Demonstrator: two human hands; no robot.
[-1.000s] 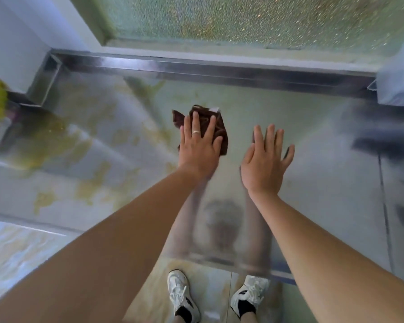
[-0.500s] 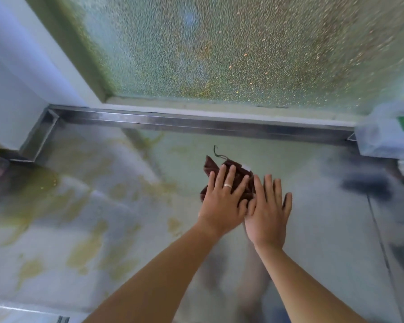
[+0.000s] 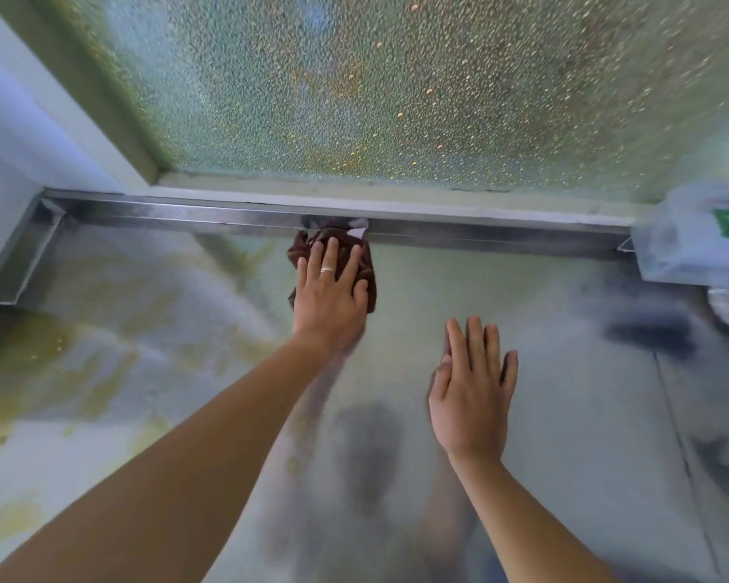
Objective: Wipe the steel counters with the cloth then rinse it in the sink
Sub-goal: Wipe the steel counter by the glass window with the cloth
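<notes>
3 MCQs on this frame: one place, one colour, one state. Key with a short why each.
1. Where is the cloth?
A. at the counter's back rim
B. at the front edge
C. in a sink

2. What colour is the cloth?
A. white
B. dark brown
C. yellow

3. What is the right hand doing?
A. gripping the cloth
B. open and flat, holding nothing
C. clenched in a fist

Key: 1 A, it lies against the raised steel rim. 2 B, brown shows around the left hand. 3 B, fingers extended over the steel counter, apart from the cloth.

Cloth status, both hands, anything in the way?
Left hand flat, pressing cloth at rear lip. Right hand open on counter, empty. Clear bag far right.
</notes>
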